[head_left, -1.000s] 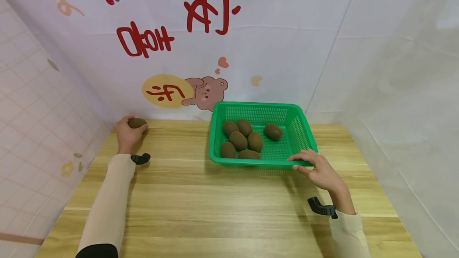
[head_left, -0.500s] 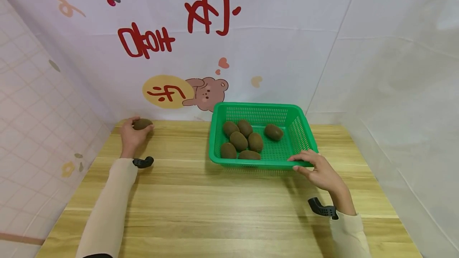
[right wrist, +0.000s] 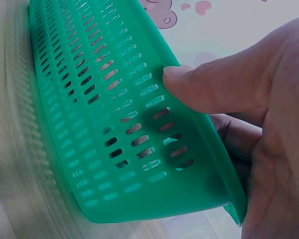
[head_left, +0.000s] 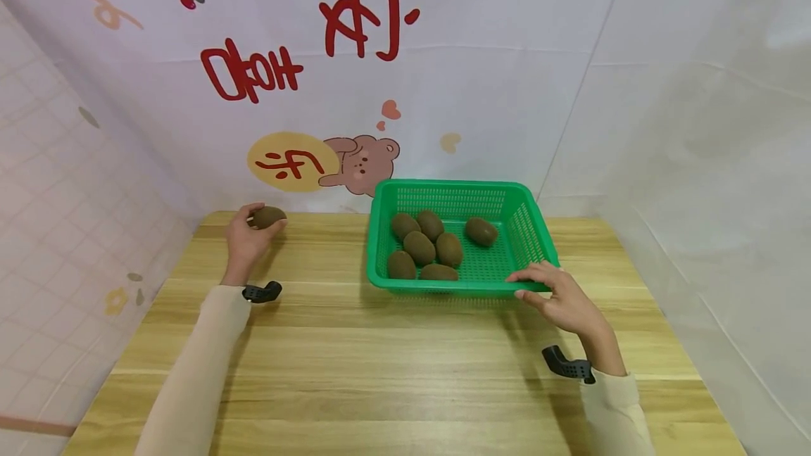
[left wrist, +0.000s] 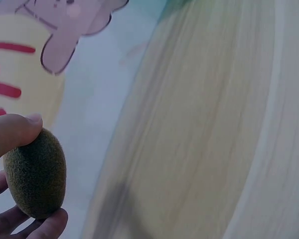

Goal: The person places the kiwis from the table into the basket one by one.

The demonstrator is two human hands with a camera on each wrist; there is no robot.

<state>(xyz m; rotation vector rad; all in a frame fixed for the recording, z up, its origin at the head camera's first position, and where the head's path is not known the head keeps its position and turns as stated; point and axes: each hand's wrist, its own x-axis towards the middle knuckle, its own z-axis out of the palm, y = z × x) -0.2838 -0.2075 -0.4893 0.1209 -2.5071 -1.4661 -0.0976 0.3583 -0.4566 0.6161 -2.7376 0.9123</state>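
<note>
A brown fuzzy kiwi (left wrist: 37,174) is pinched in my left hand (head_left: 248,238), thumb on one end and fingertips on the other, over the table's far left part. In the left wrist view, the thumb and several fingers of that hand (left wrist: 12,132) show around the fruit. My right hand (head_left: 564,299) grips the near rim of a green plastic basket (head_left: 443,286) at its right corner. Seen from the right wrist, the thumb (right wrist: 204,89) lies on the rim's outer side and the other fingers reach inside. Several kiwis (head_left: 419,248) lie in the basket, mostly at its left.
A wooden table (head_left: 380,378) carries the basket at the back, right of centre. Behind it hangs a white cloth (head_left: 507,111) with red writing and a printed bear (head_left: 367,164). More cloth walls stand at both sides.
My left hand has moved rightward along the table's back edge, carrying the kiwi with it. The right hand keeps its hold on the basket rim, and the basket has not shifted on the table.
</note>
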